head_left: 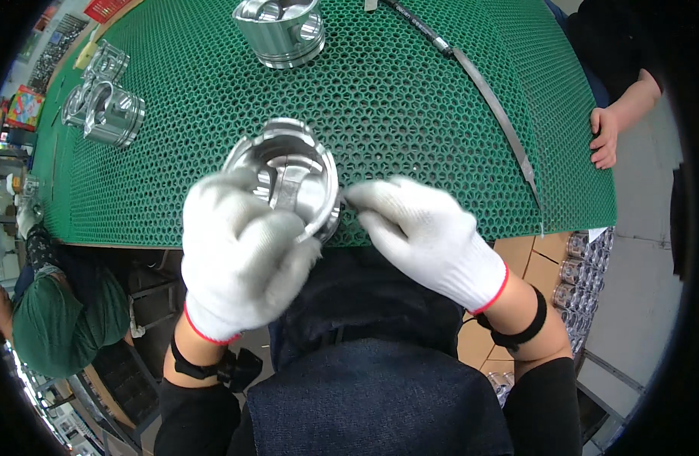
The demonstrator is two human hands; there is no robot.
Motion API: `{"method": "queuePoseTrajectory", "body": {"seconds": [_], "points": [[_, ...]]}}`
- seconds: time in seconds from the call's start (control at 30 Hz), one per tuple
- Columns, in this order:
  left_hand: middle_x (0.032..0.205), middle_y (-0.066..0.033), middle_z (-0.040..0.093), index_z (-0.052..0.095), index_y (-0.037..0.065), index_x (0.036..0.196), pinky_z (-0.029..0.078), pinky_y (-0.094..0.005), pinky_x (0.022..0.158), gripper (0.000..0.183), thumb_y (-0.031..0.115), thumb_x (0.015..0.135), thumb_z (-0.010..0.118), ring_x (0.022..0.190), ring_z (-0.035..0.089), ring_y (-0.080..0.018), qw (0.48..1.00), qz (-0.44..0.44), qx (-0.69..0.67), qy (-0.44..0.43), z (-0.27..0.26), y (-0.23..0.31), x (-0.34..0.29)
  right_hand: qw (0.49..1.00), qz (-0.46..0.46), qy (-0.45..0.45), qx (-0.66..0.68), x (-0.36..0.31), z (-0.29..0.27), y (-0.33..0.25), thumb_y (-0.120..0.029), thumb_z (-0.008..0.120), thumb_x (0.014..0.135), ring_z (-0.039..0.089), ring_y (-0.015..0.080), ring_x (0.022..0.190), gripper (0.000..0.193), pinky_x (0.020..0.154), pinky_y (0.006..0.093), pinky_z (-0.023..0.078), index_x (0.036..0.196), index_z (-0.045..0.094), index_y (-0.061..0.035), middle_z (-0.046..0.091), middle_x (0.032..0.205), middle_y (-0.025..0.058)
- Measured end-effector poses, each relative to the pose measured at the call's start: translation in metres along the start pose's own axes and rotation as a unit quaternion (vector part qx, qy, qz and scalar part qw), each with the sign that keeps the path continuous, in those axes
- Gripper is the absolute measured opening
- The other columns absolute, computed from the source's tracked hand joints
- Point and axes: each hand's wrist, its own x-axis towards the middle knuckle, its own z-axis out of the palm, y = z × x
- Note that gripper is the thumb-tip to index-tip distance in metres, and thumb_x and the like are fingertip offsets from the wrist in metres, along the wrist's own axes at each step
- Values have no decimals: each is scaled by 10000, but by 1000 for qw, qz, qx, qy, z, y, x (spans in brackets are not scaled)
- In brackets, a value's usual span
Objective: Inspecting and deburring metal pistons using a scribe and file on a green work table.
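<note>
A shiny metal piston (304, 182) is tilted over the near edge of the green mat, its hollow side facing up and toward me. My left hand (239, 243), in a white knit glove with a red cuff, is closed on the piston's left and near wall. On the other side, my gloved right hand (425, 235) has its thumb and fingers drawn together in a pinch at the piston's right wall. Something dark shows at those fingertips, too small and blurred to name.
A green honeycomb mat (387, 114) covers the table. Another piston (281, 38) stands at the far side, and several more (114, 114) at the left. A long narrow grey blade with a black handle (418, 26) lies right. A co-worker's hand (605, 137) rests at the right edge.
</note>
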Motion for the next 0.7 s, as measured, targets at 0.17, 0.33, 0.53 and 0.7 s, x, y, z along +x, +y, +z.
{"method": "queuePoseTrajectory", "body": {"seconds": [0.17,0.33,0.53,0.7], "points": [[870,-7,579,669,131,880,469,-467,870,345,202,579,822,904,588,-274,997,3,36,-67,-1,12,-13,542,400,-217,706,-14,-11,-10,-252,511,980,524,86,433,389,343,205,416,1226,533,49,576,662,50],[948,-29,539,637,145,933,472,-495,923,431,343,606,836,924,563,-251,999,31,39,-9,-9,-8,-17,677,443,-194,556,-16,-24,-12,-208,460,1011,598,101,500,331,395,203,494,1262,528,-3,653,786,76],[855,-12,531,629,129,855,505,-484,871,464,372,551,881,877,581,-261,999,27,24,21,-8,-4,-10,777,237,85,577,-33,-27,18,-305,494,974,503,99,473,497,384,216,381,1353,442,12,586,709,66],[1130,-158,565,649,72,1001,512,-546,878,477,417,696,774,1080,566,-402,998,-1,59,-17,-25,-17,-4,809,309,-110,487,-40,-55,-4,-224,490,963,506,82,419,467,356,211,391,1342,475,48,635,709,98]]}}
